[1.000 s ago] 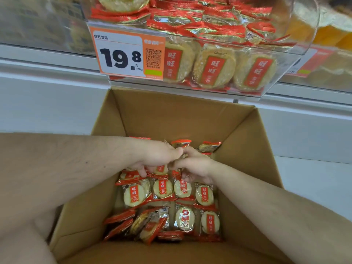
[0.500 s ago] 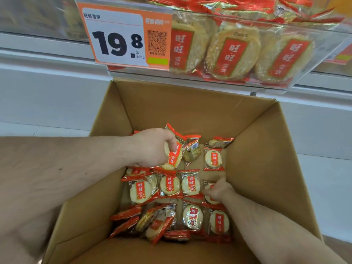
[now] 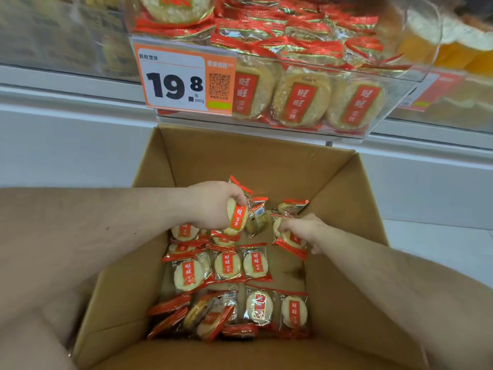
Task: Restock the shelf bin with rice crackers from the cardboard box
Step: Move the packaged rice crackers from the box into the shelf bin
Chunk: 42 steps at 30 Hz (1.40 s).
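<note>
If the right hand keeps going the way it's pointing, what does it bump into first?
Probably the loose rice cracker packs between the two hands; the right hand points left across the cardboard box. Depth is unclear.

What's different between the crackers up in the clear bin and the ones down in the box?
The bin crackers are piled to its rim, some pressed upright against the front wall; the box crackers lie mostly flat in a thin layer with bare cardboard showing. Hands touch only the box ones: left hand, right hand. Both share red-and-clear wrappers.

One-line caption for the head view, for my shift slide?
Both hands, left and right, grip rice cracker packets inside the cardboard box below the shelf bin.
</note>
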### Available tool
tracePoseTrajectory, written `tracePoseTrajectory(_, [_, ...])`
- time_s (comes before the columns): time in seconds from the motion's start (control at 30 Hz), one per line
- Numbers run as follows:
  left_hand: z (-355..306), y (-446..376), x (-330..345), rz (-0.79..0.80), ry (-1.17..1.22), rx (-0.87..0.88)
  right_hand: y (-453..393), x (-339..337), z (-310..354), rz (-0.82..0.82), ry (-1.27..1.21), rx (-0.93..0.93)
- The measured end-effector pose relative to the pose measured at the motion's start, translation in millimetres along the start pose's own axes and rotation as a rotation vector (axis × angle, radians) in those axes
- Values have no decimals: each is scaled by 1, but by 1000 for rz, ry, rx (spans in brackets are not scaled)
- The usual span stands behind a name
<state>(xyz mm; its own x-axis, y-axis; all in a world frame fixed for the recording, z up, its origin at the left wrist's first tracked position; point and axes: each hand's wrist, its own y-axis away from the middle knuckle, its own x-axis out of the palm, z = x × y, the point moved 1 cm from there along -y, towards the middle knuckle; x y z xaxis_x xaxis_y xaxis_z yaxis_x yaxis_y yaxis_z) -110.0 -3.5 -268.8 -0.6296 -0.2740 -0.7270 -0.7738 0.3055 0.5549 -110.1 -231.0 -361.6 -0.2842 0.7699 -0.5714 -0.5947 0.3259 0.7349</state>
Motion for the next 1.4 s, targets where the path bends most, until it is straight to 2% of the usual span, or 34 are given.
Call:
tracePoseTrajectory(0.23, [-23, 17, -8, -58, 107, 142, 110, -39, 34, 75, -137, -296])
tracePoseTrajectory(0.4, [-38, 32, -21, -41, 310, 282, 148, -42, 41, -70, -31, -541])
tracePoseTrajectory(0.53, [-40, 46, -37, -21, 549, 330, 165, -45, 52, -162, -13, -644])
tracePoseTrajectory(0.7, [-36, 64, -60, -109, 495, 447, 183, -55, 61, -216, -53, -754])
tracePoseTrajectory(0.87, [-34, 71, -82, -232, 561, 495, 182, -68, 75, -253, -266, -796])
tracePoseTrajectory(0.97, [-33, 78, -93, -272, 691, 531, 185, -80, 83, -170, -356, -784])
tracePoseTrajectory(1.07, [-33, 87, -102, -294, 763, 538, 196, -89, 90, 52, -446, -791])
tracePoseTrajectory(1.13, [-34, 93, -106, -291, 812, 566, 201, -92, 95, 132, -455, -825])
tracePoseTrajectory(1.4, [-37, 105, -123, -289, 796, 608, 219, -101, 121, 168, -438, -933])
